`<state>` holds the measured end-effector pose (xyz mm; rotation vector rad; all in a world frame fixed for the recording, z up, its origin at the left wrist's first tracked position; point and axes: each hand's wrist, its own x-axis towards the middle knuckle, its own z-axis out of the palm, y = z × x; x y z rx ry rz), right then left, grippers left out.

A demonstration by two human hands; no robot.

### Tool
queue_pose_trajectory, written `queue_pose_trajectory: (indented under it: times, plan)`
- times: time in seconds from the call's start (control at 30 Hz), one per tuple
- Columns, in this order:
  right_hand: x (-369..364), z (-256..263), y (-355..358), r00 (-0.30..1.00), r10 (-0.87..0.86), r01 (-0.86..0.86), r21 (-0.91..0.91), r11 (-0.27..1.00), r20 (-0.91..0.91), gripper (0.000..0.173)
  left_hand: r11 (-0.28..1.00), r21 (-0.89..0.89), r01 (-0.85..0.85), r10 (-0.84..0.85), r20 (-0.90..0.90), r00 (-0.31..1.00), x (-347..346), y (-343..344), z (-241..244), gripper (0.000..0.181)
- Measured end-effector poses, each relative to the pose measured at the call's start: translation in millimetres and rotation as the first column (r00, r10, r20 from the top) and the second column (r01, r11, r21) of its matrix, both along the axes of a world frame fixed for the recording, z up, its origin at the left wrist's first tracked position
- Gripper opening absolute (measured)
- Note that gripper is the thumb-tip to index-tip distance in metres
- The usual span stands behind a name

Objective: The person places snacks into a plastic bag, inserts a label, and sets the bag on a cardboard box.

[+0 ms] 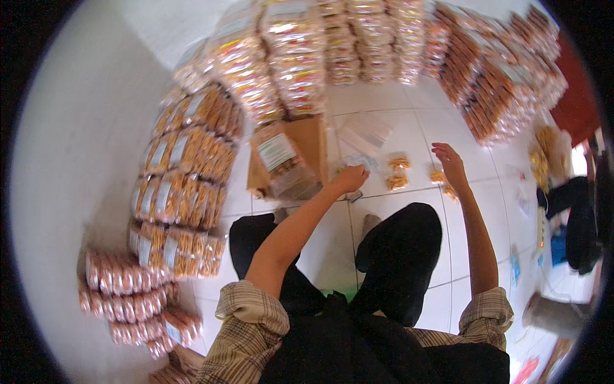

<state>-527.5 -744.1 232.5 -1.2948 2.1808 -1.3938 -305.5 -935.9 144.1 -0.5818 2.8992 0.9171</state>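
My left hand (354,178) is closed above the tiled floor, beside the cardboard box; whether something small is in its fingers cannot be told. Near it lie a small dark item (355,196) and a bluish printed plastic piece (360,161). My right hand (446,153) is raised with fingers apart and holds nothing, just above small snack packs (437,176). Between the hands sit more small packs of golden snacks (398,173). Flat clear plastic bags (367,132) lie farther out. A clear bag with a white label (277,152) rests on the cardboard box (314,139).
Stacked snack packs (184,177) stand on the left, with reddish packs (129,288) below them. Tall rows of shiny packs (297,62) line the far side. Brown packs (489,91) are piled at far right. A grey cylindrical object (556,312) lies at lower right.
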Motion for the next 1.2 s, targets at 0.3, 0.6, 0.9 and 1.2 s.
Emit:
queue_pose_trajectory:
  times: [0.3, 0.6, 0.9, 1.2]
  plan:
    - [-5, -196, 93, 0.749, -0.325, 0.192, 0.281, 0.94, 0.577, 0.027, 0.905, 0.374, -0.202, 0.152, 0.16, 0.975, -84, 62, -121, 0.044]
    - [-22, -304, 17, 0.9, -0.408, 0.327, 0.38, 0.865, 0.155, 0.031, 0.536, 0.579, -0.614, 0.678, 0.137, 0.722, -111, 84, -244, 0.063]
    - [-43, -330, -4, 0.579, -0.547, 0.217, 0.533, 0.818, 0.604, 0.031, 0.031, 0.753, -0.658, 0.61, 0.507, 0.609, -151, 79, -199, 0.045]
    - [-17, -135, -51, 0.551, -0.085, 0.048, 0.071, 0.996, 0.83, 0.036, 0.196, 0.944, -0.266, 0.704, 0.053, 0.708, -101, 30, -69, 0.038]
